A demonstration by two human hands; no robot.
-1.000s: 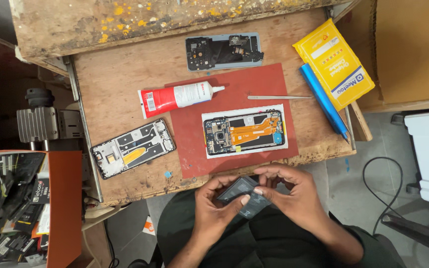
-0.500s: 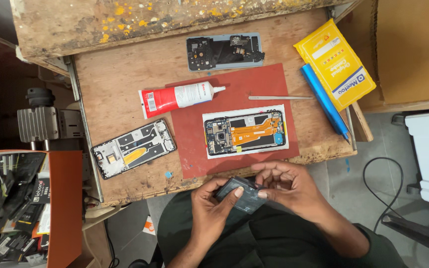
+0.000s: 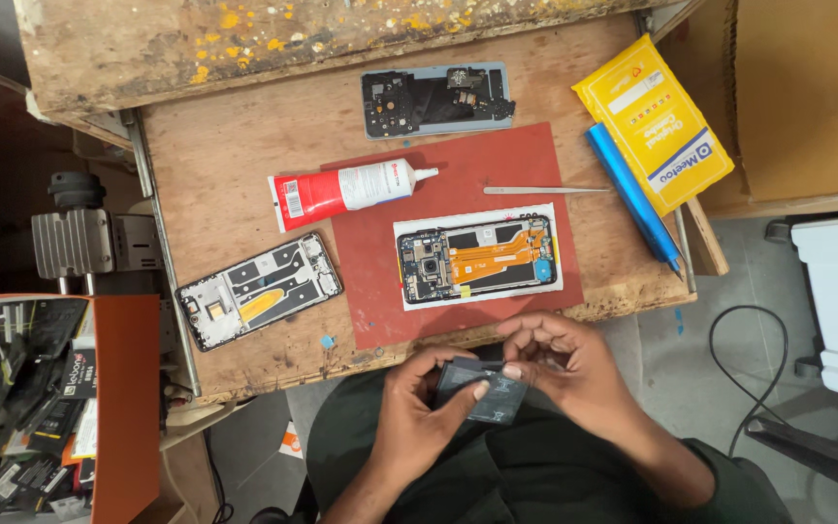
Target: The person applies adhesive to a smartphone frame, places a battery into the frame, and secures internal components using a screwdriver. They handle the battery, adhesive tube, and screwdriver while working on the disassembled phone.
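Both hands hold a small dark flat rectangular part point(image 3: 489, 392), like a phone battery, just below the near edge of the wooden bench. My left hand point(image 3: 417, 403) grips its left end, thumb on top. My right hand point(image 3: 566, 364) pinches its upper right corner with the fingertips. Right above the hands, an opened phone point(image 3: 478, 258) with an orange flex cable lies on a white sheet on a red mat point(image 3: 545, 155).
A red and white glue tube point(image 3: 346, 190) lies at the mat's left edge, metal tweezers point(image 3: 545, 190) on the mat. A phone frame point(image 3: 258, 289) lies left, a back cover point(image 3: 435, 99) at the rear. A yellow packet point(image 3: 654, 121) and blue tool point(image 3: 632, 196) lie right; a parts bin point(image 3: 12, 408) far left.
The hands have shifted slightly down and right with the dark part, and the right fingers have moved to its upper corner. The things on the bench have stayed where they were.
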